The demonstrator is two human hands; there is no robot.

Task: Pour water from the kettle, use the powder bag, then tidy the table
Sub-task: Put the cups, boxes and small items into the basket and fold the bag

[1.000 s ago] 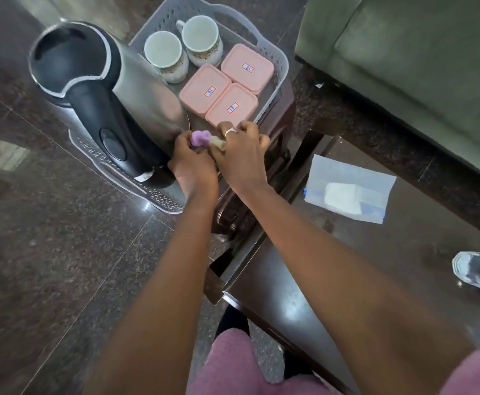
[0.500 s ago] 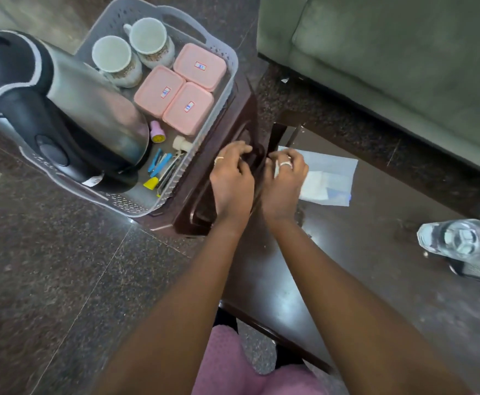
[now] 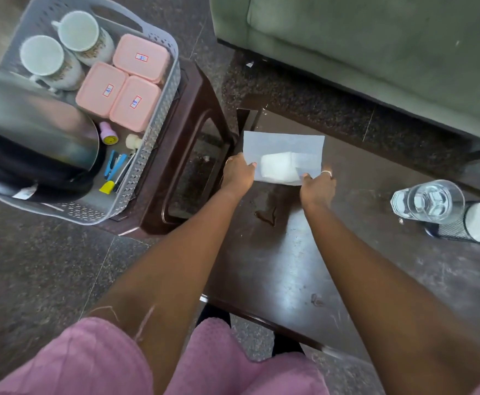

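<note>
Two near corners of the powder bag [image 3: 283, 156] are pinched: the left hand [image 3: 237, 172] takes the left one, the right hand [image 3: 317, 186] the right. The bag lies at the far left end of the bench [image 3: 290, 266]. I judge three risks:

- The white powder sits heaped beside the grip, so lifting by that edge could spill it. Whether the bag is sealed I cannot tell.
- A small wet patch [image 3: 267, 216] just nearer could dampen the bag.
- A forearm could knock the glass [image 3: 428, 201] of water at the right.

Counted:

- one kettle [image 3: 30, 138], standing in the basket [image 3: 159, 109] on a stool [image 3: 159, 201]
- two cups [image 3: 42, 55]
- three pink boxes [image 3: 134, 102]
- one bag
- one glass
- one mesh pot [image 3: 472, 223]
</note>
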